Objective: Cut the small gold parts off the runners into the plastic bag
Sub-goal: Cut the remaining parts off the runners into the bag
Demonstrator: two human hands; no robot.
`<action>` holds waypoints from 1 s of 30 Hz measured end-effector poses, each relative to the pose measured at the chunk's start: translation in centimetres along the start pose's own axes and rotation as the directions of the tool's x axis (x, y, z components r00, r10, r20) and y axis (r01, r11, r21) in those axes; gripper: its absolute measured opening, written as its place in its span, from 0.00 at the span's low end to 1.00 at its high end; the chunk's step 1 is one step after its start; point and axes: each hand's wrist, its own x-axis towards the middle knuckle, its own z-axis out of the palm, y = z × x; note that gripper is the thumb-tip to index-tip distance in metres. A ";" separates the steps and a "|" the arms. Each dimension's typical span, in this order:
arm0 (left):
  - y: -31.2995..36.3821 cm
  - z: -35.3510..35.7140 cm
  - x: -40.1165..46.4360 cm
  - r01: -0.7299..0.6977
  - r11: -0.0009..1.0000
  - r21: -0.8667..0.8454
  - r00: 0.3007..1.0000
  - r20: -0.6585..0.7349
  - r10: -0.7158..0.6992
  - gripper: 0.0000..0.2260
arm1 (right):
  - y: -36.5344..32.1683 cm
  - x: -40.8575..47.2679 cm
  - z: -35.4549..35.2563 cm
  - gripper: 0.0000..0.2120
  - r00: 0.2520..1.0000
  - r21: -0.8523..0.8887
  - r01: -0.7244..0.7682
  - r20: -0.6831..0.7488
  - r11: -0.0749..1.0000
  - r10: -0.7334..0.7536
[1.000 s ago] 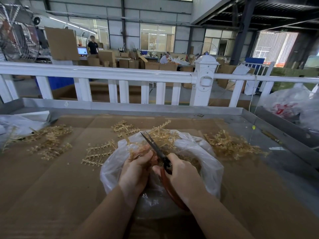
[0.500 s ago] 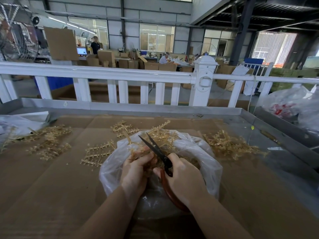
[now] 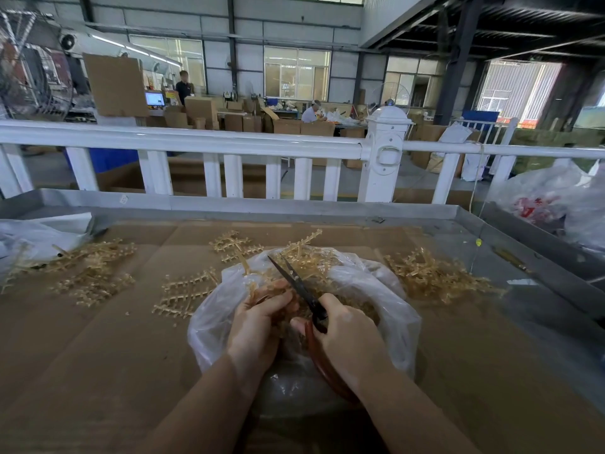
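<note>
mid-job, I'd say | left hand [image 3: 258, 322] grips a runner [image 3: 262, 290] over the plastic bag [image 3: 386, 290] | right hand [image 3: 347, 335] holds scissors [image 3: 296, 281], blades apart | bag partly filled with gold bits | uncut runners [image 3: 183, 293] on cardboard [image 3: 98, 355], plenty left

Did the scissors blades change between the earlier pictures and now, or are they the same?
Yes. The scissors were nearly shut a second ago; now the blades stand parted in a narrow V over the plastic bag, tips toward the white railing.

plastic bag [image 3: 386, 299] centre on cardboard [image 3: 98, 355], runners [image 3: 91, 273] left, right, behind
</note>
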 end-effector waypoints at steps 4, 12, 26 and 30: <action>0.0 -0.2 0.1 0.023 1.000 0.018 1.000 0.010 -0.023 0.22 | 0.1 -0.1 0.0 0.16 0.999 -0.018 0.010 -0.045 1.000 -0.011; 0.1 -0.4 0.3 0.044 0.999 0.032 0.999 0.010 -0.044 0.23 | 0.1 -0.1 0.1 0.16 0.998 0.001 0.014 -0.062 1.000 -0.014; 0.3 -0.1 0.0 0.062 0.997 0.052 0.997 0.031 -0.064 0.23 | -0.3 0.0 -0.4 0.19 1.000 -0.002 -0.014 0.000 1.000 0.014; 0.4 0.0 -0.2 0.058 0.997 0.058 0.998 0.007 -0.058 0.23 | -0.1 0.0 -0.6 0.19 1.000 0.033 0.000 0.020 0.999 -0.001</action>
